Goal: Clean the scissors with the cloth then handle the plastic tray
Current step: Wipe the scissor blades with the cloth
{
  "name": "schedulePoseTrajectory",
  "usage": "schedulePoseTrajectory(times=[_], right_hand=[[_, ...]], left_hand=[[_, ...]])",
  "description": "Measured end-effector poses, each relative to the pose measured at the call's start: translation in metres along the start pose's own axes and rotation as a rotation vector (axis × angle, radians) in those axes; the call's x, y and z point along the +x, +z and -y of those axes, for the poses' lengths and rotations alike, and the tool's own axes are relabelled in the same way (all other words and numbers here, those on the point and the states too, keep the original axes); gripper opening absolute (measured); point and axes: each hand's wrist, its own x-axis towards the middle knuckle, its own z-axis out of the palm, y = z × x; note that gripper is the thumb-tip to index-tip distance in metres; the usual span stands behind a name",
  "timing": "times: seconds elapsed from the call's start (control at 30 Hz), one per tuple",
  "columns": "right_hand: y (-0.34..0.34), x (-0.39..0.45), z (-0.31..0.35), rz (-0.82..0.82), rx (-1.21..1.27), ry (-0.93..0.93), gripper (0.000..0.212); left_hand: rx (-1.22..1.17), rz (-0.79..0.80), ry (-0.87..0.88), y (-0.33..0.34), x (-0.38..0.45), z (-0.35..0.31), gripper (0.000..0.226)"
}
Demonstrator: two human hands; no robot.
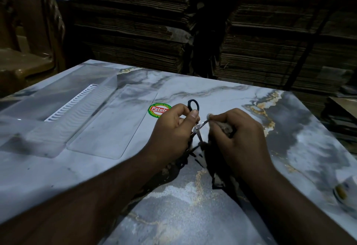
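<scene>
Your left hand grips small black-handled steel scissors, blades spread for access; right hand pinches grimy cloth on upper blade. Clear plastic tray waits left of scissors.

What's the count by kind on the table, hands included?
Hands: 2, left hand and right hand
Scissors: 1
Cloth: 1
Clear plastic tray pieces: 2 visible
Round sticker: 1
Total: 7

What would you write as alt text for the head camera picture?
A person's left hand holds small open scissors by the black handle while the right hand rubs one blade with a cloth, above a marble-patterned table. A clear plastic tray lies on the table to the left.
</scene>
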Motion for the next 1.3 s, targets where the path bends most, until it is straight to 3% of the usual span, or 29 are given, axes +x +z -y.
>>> schedulePoseTrajectory(times=[0.1,0.2,0.37,0.63,0.8,1.0,1.1,1.3], right_hand=[[-0.006,0.002,-0.009,-0.038,-0.034,0.080,0.011],[-0.014,-0.001,-0.002,-0.096,0.016,-0.015,0.006],[-0.001,-0.004,0.008,0.111,0.092,-0.189,0.012],[-0.005,-0.007,0.008,0.222,-0.022,-0.127,0.017],[-0.013,-0.007,0.009,0.089,0.055,-0.133,0.007],[-0.001,-0.007,0.003,0.234,0.069,-0.196,0.019],[0.001,-0.007,0.008,0.232,0.020,-0.212,0.009],[-0.006,-0.009,0.007,0.229,-0.034,-0.195,0.014]], left_hand=[[0.023,-0.043,0.017,0.001,0.000,0.001,0.030],[0.067,-0.053,0.003,0.002,0.004,0.004,0.029],[0.052,-0.087,-0.053,0.000,0.007,0.004,0.029],[-0.029,-0.142,-0.098,-0.002,0.009,0.001,0.031],[0.044,-0.123,-0.075,-0.006,0.012,0.006,0.029],[0.001,-0.124,-0.078,-0.002,0.009,0.004,0.028],[-0.022,-0.154,-0.113,-0.001,0.009,0.000,0.029],[-0.037,-0.227,-0.145,-0.010,0.016,0.001,0.030]])
